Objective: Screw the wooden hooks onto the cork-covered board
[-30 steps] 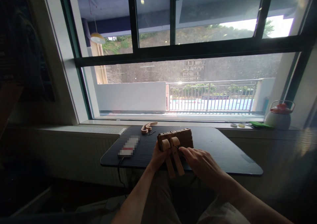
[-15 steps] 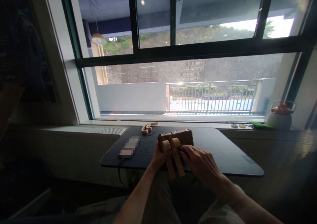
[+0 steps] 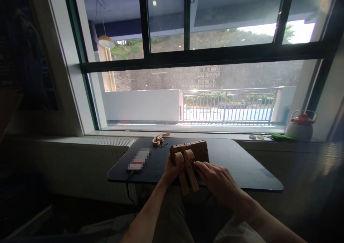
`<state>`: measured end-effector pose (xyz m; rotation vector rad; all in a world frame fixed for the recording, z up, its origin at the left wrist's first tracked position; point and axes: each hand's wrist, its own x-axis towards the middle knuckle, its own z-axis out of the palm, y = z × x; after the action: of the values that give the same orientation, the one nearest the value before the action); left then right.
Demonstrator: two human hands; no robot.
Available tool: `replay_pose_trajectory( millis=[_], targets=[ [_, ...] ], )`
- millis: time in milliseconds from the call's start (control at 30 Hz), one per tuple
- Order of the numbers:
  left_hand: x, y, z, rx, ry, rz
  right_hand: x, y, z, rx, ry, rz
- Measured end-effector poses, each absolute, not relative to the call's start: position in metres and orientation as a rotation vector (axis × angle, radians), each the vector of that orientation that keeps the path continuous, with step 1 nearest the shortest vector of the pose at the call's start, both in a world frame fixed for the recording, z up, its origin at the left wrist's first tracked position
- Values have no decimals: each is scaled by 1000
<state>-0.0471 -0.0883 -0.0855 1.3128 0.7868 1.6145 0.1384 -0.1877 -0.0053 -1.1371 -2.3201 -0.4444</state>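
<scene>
My left hand (image 3: pixel 172 173) is closed round the lower left of a brown, rough-edged leather-looking piece (image 3: pixel 199 150), tilted above the near edge of the table. Two tan straps, a left strap (image 3: pixel 184 182) and a right strap (image 3: pixel 191 175), curl over its front and hang down toward my lap. The thumb lies against the left strap. My right hand (image 3: pixel 216 175) is closed in a pinch at the right strap, just below its curled top. Something small and dark shows at those fingertips, too small to name.
Beyond the piece, curled tan strips (image 3: pixel 158 139) and small dark metal bits (image 3: pixel 163 144) lie on the dark table (image 3: pixel 242 167). At the left is a blurred-out flat item (image 3: pixel 138 160) with a cable (image 3: pixel 128 189). A red-topped kettle (image 3: pixel 299 126) stands on the sill at right.
My right hand has shifted slightly down and its fingers have turned; less of the dark thing at its fingertips shows. My left hand keeps its hold, and the view has shifted slightly.
</scene>
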Motion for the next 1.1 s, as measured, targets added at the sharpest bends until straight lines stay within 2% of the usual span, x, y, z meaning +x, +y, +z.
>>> replay_pose_trajectory(
  millis=[267,567,900,1100],
  targets=[
    [-48,-89,-86,1314,788,1615,138,-177,-18,-1262,-2117,-452],
    [-47,-89,-86,1315,783,1612,138,-184,2,-1252,-2188,-470],
    [-47,-87,-86,1296,782,1637,141,-184,-8,-1136,-2286,-565],
    [-48,-86,-87,1299,786,1634,138,-179,-19,-1191,-2166,-439]
  ],
)
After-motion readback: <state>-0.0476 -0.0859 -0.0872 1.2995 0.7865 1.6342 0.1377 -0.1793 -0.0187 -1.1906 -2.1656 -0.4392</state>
